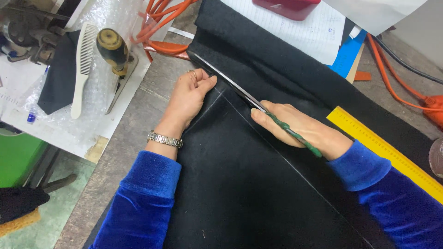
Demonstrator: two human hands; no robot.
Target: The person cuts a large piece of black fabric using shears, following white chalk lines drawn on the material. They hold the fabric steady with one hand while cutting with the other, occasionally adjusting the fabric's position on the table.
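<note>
Scissors (240, 94) (handles hidden by right hand (300, 129))

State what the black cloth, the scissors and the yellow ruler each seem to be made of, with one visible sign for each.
Black cloth: thick, matt, felt-like, probably wool; fuzzy surface without shine.
Scissors: metal blades with a bright glint, green handles that look coated or plastic.
Yellow ruler: rigid, smooth, painted metal or plastic; unclear which.
</note>
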